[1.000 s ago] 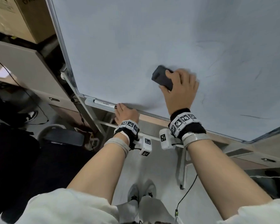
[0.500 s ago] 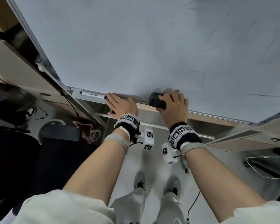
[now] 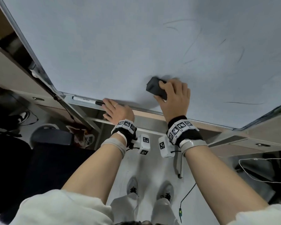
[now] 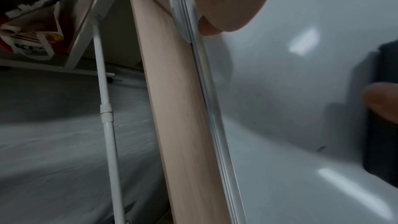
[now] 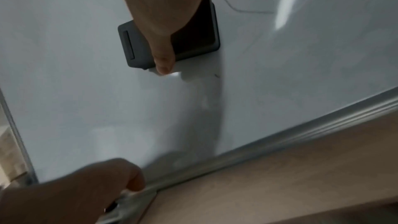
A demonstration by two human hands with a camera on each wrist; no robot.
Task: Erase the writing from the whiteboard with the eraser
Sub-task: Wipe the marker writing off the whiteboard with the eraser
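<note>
Eraser (image 3: pixel 156 88) sits flat against the whiteboard (image 3: pixel 104 46), low and right of centre, just above the bottom frame. The right hand (image 3: pixel 173 98) clamps it, thumb along one long edge and fingers curled over the other, as the right-wrist view shows. The left hand (image 3: pixel 117 111) lies with straight fingers on the lower frame rail (image 3: pixel 144 110), its fingertips next to a marker (image 3: pixel 86 99) lying in the tray; it grips nothing and seems to steady the board.

Faint dark strokes (image 3: pixel 193 46) remain above and to the right of the eraser, and a long thin line (image 3: pixel 243 103) lies to its right near the lower edge. To do this step well, I judge the felt face should stay fully flat on the surface with even pressure, travelling in overlapping passes up and rightward across those marks. Tilting the block onto an edge would likely leave streaks.
</note>
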